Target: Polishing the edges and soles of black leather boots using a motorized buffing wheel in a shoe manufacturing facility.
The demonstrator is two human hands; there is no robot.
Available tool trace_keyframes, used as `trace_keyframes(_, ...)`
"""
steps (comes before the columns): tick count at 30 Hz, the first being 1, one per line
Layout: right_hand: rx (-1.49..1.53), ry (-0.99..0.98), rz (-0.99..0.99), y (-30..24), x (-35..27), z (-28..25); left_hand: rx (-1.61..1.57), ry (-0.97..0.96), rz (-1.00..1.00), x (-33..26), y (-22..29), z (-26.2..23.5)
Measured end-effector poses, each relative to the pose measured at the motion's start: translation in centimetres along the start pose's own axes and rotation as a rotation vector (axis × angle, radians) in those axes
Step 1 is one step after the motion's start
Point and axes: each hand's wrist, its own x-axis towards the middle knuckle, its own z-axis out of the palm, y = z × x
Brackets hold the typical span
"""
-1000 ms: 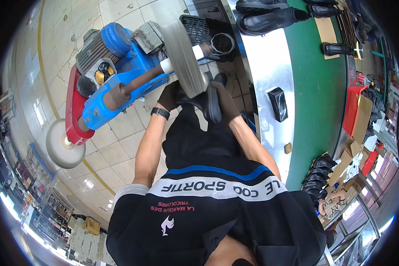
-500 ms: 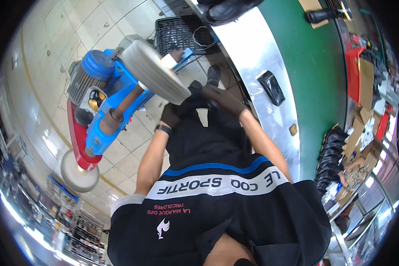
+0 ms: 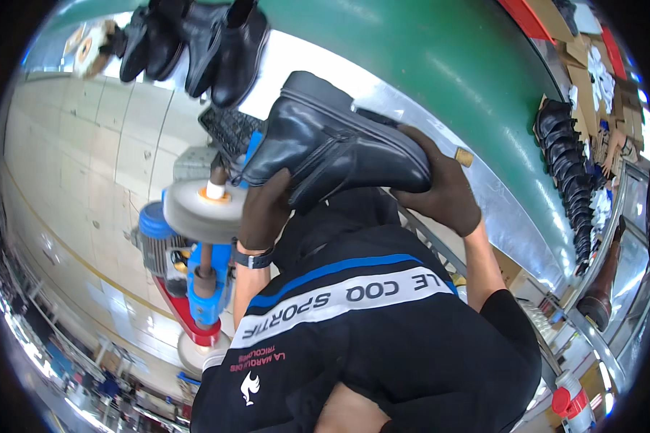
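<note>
A shiny black leather ankle boot (image 3: 303,126) is held up in front of my body, tilted with its thick sole uppermost. Below it another black leather shape (image 3: 325,177) overlaps, seemingly a second boot; where the two part is hard to make out. My left hand (image 3: 267,209), in a brown glove, grips the boot near its shaft, its fingers partly hidden. Around the toe end closes my right hand (image 3: 440,187), gloved the same way. To the left of my left hand stands a buffing wheel (image 3: 202,209) on a blue machine (image 3: 208,285).
Several black boots (image 3: 231,61) stand at the far left of the bench's metal strip (image 3: 509,227). A small yellow-brown block (image 3: 464,156) lies beside my right hand. Beyond runs a green surface (image 3: 455,65), with a row of black boots (image 3: 565,180) at its right.
My body has turned toward the bench. Both hands have come away from beside the wheel, and the boot, earlier barely distinguishable against my dark clothes, is now raised between them.
</note>
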Motion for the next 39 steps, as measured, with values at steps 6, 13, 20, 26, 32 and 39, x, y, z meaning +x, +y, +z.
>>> trace_keyframes(6,-0.108,0.317,-0.202,1.3,3.0,-0.9,0.071,0.029,0.035,7.9,4.6,-0.5)
trace_keyframes(13,0.195,0.695,-0.176,2.4,8.9,-0.5,-0.199,0.464,0.240,13.6,4.8,2.1)
trace_keyframes(20,0.324,0.972,-0.155,3.1,14.9,1.7,-0.231,-0.127,0.013,19.8,0.2,8.8)
trace_keyframes(26,0.596,0.672,-0.284,5.9,17.7,0.2,-0.013,-0.182,-0.011,26.1,-0.1,9.5)
trace_keyframes(32,0.168,0.597,-0.100,12.1,16.8,1.2,0.316,-0.048,0.206,36.6,-3.0,6.4)
trace_keyframes(39,0.066,0.578,0.195,17.3,9.2,6.5,0.637,0.388,0.281,55.2,-5.1,8.1)
